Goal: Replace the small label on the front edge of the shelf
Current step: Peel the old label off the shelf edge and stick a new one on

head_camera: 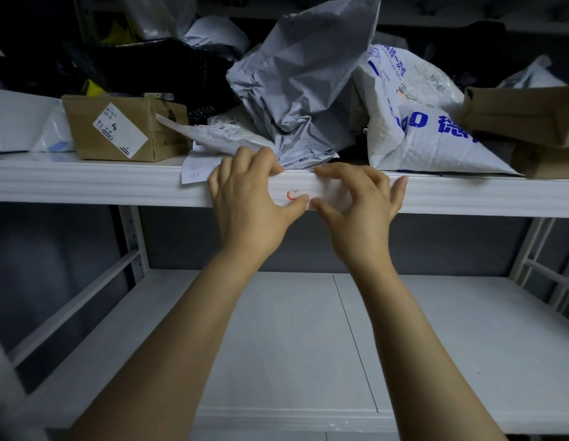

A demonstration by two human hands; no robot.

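Note:
A small white label [296, 193] with a red outline and handwriting lies on the front edge of the white shelf [86, 183]. Both hands are on it. My left hand [248, 198] has its fingers on the shelf's top lip and its thumb pressing the label's lower edge. My right hand [356, 198] touches the label's right part with forefinger above and thumb below, its other fingers spread along the edge. The right part of the label is hidden by the fingers.
Parcels crowd the shelf top: a brown box [124, 128] at left, a grey poly bag [296, 90] right behind my hands, a white bag with blue print [413, 122], brown boxes [525, 122] at right. A paper slip [195, 168] hangs over the edge. A lower white shelf [308, 329] lies below.

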